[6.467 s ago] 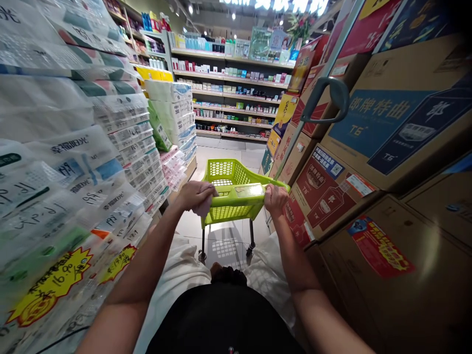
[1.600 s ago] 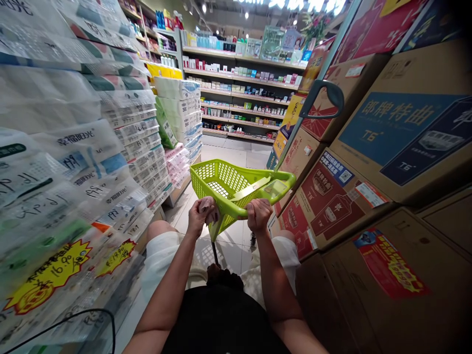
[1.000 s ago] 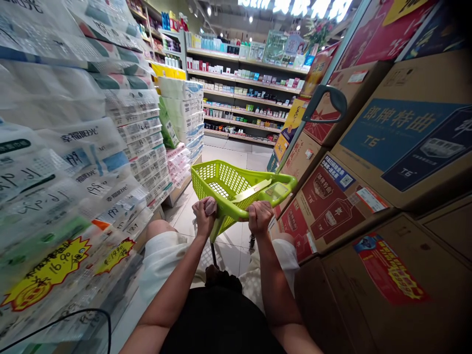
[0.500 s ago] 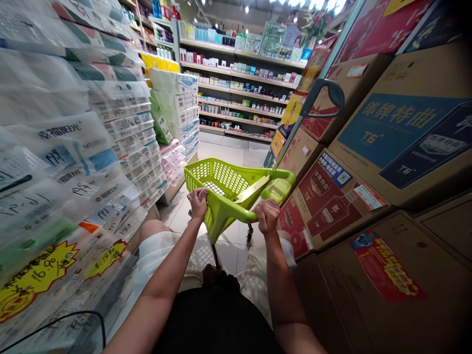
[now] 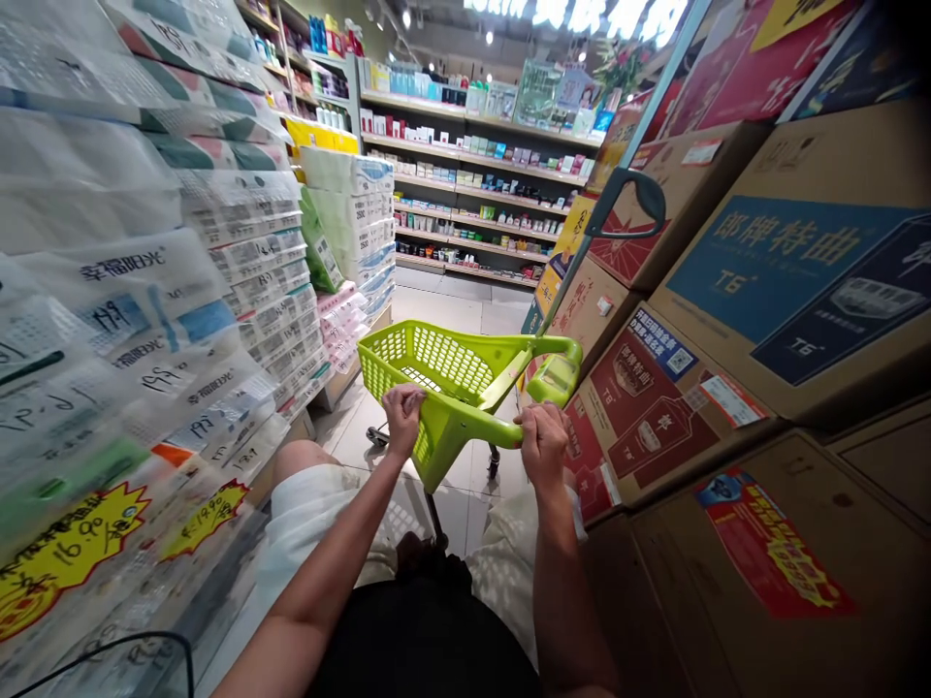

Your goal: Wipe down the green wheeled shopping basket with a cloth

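Note:
A lime-green shopping cart [image 5: 455, 364] with a lattice basket stands at an angle in front of my knees, on dark legs with small casters. My left hand [image 5: 403, 417] is closed over the near rim of the basket, fingers curled over its edge. Around the cart's green handle my right hand [image 5: 544, 441] is wrapped, at the corner near the stacked cartons. Just beyond that hand is a green moulded holder on the handle. The part of the basket floor I can see shows only lattice.
Packs of tissue paper [image 5: 247, 242] are piled high on the left. Liquor cartons [image 5: 771, 281] are stacked close on the right, with a grey pole and loop handle [image 5: 632, 204] leaning before them. Shelves of small boxes [image 5: 480, 160] cross the far end of the tiled aisle [image 5: 443, 301].
The cart has turned slightly relative to me, its handle side nearer the cartons. Both hands have shifted a little to the right, still holding it.

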A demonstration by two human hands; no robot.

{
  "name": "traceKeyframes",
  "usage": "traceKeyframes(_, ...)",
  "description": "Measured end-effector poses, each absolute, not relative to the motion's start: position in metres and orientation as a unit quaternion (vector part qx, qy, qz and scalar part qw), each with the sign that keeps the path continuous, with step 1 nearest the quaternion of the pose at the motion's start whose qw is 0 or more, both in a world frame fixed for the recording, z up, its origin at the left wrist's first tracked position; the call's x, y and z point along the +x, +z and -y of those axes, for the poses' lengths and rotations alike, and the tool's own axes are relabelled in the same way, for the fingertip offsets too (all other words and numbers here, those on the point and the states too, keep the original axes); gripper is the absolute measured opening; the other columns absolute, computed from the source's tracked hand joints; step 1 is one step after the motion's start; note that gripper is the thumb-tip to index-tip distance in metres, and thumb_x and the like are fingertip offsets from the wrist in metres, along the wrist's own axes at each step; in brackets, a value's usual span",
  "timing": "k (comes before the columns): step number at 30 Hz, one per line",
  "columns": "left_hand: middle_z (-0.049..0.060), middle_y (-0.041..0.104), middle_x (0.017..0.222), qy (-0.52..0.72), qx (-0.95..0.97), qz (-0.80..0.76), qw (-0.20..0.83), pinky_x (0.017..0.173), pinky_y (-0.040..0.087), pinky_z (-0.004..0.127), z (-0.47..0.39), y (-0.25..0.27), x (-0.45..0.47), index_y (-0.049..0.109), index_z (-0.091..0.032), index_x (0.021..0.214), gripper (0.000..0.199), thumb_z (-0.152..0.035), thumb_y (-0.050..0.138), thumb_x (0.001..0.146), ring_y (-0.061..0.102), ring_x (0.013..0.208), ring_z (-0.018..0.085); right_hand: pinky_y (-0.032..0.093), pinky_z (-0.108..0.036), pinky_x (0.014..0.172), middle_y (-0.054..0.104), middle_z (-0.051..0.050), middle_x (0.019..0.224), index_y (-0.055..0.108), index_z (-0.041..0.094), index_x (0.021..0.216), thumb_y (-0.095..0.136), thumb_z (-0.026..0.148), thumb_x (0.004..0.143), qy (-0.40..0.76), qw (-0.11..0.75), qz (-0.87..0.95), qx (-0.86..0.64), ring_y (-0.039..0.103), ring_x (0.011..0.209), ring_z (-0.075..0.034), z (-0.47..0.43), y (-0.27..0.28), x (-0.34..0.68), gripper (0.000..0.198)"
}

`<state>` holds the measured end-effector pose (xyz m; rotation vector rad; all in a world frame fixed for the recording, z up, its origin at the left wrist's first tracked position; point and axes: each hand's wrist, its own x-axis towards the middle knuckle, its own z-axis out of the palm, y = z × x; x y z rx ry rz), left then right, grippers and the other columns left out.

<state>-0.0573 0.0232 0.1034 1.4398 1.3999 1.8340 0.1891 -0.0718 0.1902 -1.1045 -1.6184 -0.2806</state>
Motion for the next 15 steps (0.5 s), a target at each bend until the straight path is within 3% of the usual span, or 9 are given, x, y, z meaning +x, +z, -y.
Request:
traceKeyframes(5,0.010,0.059,0.112,0.664,0.566,-0.443,0.204,0.116,0.040,0.049,0.010,0.119,-0.040,0.066,-0.027,0.100,0.024,-0.050,0.063,0.094,0.052,0.121,0.029,0.042,-0.038,0.085,0.058,0.000,0.068,0.056,0.023,0.070,0.043,0.026,0.106,-0.111,0.582,0.665,-0.455,0.053,0.074,-0.019,0.068,0.187,0.184,0.038)
traceKeyframes(9,0.012,0.057,0.125,0.625,0.644,-0.402,0.180,0.121,0.036,0.048,-0.016,0.132,-0.053,0.071,-0.026,0.113,0.030,-0.048,0.063,0.095,0.049,0.130,0.029,0.043,-0.038,0.088,0.057,0.000,0.068,0.053,0.024,0.069,0.042,0.024,0.105,-0.111,0.580,0.674,-0.445,0.053,0.074,-0.018,0.069,0.190,0.183,0.037)
traceKeyframes(15,0.014,0.055,0.120,0.659,0.493,-0.532,0.200,0.122,0.033,0.053,-0.068,0.129,-0.082,0.073,-0.021,0.102,0.040,-0.058,0.066,0.090,0.049,0.124,0.032,0.042,-0.038,0.084,0.056,0.000,0.067,0.051,0.024,0.067,0.042,0.025,0.105,-0.106,0.584,0.667,-0.450,0.051,0.072,-0.019,0.066,0.187,0.178,0.039)
